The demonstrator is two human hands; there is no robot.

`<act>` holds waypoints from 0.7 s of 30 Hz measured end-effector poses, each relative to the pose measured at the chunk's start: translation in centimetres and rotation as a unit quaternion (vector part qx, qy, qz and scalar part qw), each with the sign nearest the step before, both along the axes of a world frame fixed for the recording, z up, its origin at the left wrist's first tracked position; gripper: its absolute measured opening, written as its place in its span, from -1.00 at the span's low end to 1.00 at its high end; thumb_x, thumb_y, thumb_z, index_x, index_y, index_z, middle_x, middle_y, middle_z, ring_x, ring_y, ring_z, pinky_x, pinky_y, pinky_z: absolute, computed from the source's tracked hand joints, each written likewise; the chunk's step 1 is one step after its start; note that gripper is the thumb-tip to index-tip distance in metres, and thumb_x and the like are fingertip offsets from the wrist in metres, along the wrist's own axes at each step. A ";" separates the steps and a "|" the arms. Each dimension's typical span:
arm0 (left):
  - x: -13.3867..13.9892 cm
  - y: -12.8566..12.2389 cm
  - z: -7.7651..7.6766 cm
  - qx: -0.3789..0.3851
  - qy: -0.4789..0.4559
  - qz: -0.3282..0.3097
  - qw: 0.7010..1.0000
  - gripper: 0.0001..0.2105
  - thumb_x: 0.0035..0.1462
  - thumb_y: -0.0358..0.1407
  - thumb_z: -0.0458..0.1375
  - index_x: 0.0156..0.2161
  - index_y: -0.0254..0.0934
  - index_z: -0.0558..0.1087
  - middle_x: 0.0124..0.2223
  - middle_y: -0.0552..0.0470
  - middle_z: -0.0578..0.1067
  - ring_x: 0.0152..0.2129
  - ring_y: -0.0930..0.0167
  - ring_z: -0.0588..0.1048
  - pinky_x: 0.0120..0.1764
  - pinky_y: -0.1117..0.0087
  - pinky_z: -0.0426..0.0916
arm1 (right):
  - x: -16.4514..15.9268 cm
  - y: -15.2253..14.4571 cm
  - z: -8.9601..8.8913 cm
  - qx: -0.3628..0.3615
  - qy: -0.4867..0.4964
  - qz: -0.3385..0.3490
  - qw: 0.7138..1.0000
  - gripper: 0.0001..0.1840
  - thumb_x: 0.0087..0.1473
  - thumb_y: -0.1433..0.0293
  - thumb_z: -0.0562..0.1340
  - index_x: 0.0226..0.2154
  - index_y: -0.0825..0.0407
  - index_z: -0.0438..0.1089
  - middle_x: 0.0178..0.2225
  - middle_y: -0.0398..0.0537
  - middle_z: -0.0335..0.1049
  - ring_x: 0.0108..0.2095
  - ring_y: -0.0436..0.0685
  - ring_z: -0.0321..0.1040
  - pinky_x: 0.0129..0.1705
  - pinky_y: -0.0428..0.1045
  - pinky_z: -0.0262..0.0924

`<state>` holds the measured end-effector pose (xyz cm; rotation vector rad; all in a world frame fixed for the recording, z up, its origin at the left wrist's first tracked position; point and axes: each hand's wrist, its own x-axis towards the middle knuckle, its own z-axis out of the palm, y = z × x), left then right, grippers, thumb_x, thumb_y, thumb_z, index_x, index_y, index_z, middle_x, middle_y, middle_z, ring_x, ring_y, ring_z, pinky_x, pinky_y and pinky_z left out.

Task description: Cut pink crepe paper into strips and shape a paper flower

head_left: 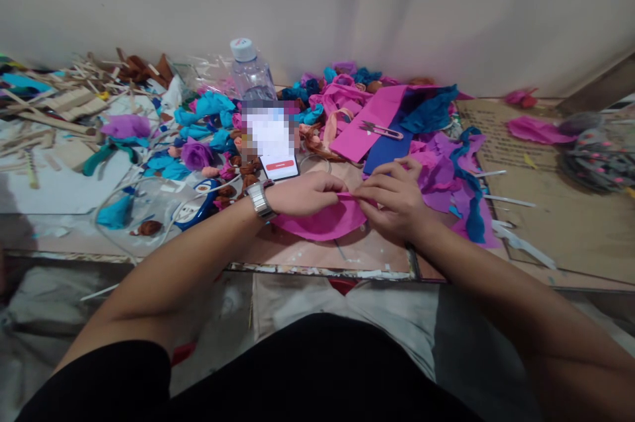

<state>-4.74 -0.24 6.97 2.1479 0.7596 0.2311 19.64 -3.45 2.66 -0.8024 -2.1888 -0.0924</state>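
Note:
A bright pink sheet of crepe paper (322,225) hangs curved below my two hands, close to the table's front edge. My left hand (313,193), with a metal watch at the wrist, is closed on the sheet's upper edge, thumb against fingers. Right beside it, my right hand (394,200) pinches the same edge, its fingers bent and close to the left fingertips. Just beyond them lie thread snips (381,130) on flat pink paper (370,118) and a dark blue sheet (389,149). Part of the held paper is covered by my fingers.
A phone (278,161) with a lit screen leans before a clear bottle (253,75). Crumpled paper flowers (197,154) and wooden sticks (64,101) crowd the left. Purple scraps (441,170), a white plastic knife (526,245) and cardboard (570,210) are on the right.

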 end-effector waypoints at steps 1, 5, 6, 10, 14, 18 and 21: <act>0.1 -0.1 0.0 -0.007 -0.006 0.003 1.000 -0.72 0.32 -0.26 0.01 -0.15 -0.33 0.55 -0.31 0.06 0.50 -0.40 0.44 0.40 -0.30 0.40 0.24 | 0.0 0.0 0.0 0.002 -0.001 0.001 1.000 -0.87 0.22 0.40 0.39 -0.20 -0.18 0.62 -0.28 -0.19 0.65 -0.10 0.22 0.45 0.17 0.33 -0.01; 0.4 -0.3 -0.1 -0.015 -0.023 0.028 0.999 -0.58 0.42 -0.04 -0.02 -0.23 -0.34 0.51 -0.41 0.10 0.36 -0.46 0.47 0.31 -0.36 0.41 0.17 | -0.1 -0.1 0.3 0.003 -0.007 0.004 1.000 -0.89 0.23 0.41 0.37 -0.22 -0.14 0.61 -0.28 -0.18 0.65 -0.10 0.22 0.44 0.15 0.31 0.00; 0.5 -0.3 -0.2 -0.013 -0.026 0.032 0.999 -0.57 0.43 -0.03 -0.03 -0.24 -0.34 0.50 -0.42 0.10 0.34 -0.47 0.47 0.30 -0.36 0.40 0.16 | -0.1 -0.1 0.3 0.003 -0.007 0.004 1.000 -0.90 0.24 0.41 0.37 -0.22 -0.13 0.61 -0.28 -0.18 0.65 -0.10 0.22 0.44 0.15 0.31 0.00; 0.4 0.0 -0.6 -0.009 -0.043 0.034 0.998 -0.63 0.41 -0.08 0.01 -0.29 -0.32 0.45 -0.43 0.11 0.34 -0.47 0.46 0.28 -0.36 0.40 0.15 | -0.3 -0.1 0.5 0.000 -0.007 -0.004 1.000 -0.93 0.25 0.38 0.37 -0.22 -0.12 0.60 -0.28 -0.19 0.66 -0.12 0.21 0.45 0.15 0.30 -0.02; 0.3 0.3 -0.9 0.000 -0.049 0.044 0.998 -0.63 0.42 -0.08 0.01 -0.31 -0.32 0.43 -0.41 0.10 0.36 -0.45 0.46 0.30 -0.35 0.41 0.16 | -0.2 0.1 0.2 -0.015 -0.006 -0.010 1.000 -0.95 0.26 0.35 0.37 -0.21 -0.10 0.59 -0.27 -0.17 0.67 -0.11 0.21 0.46 0.14 0.29 0.00; 0.3 0.2 -1.1 0.014 -0.054 0.048 0.997 -0.57 0.42 -0.01 0.02 -0.33 -0.32 0.43 -0.41 0.09 0.37 -0.46 0.46 0.30 -0.37 0.41 0.15 | -0.1 0.2 0.1 -0.026 -0.010 -0.008 1.000 -0.95 0.27 0.35 0.35 -0.23 -0.10 0.58 -0.29 -0.17 0.67 -0.11 0.22 0.46 0.14 0.29 0.02; 0.5 0.0 -1.1 0.028 -0.070 0.041 0.996 -0.61 0.41 -0.03 0.05 -0.30 -0.31 0.45 -0.39 0.08 0.41 -0.44 0.46 0.32 -0.35 0.41 0.18 | -0.1 0.1 0.1 -0.037 -0.012 -0.005 0.999 -0.93 0.28 0.33 0.34 -0.20 -0.12 0.58 -0.27 -0.17 0.67 -0.09 0.24 0.46 0.16 0.31 0.02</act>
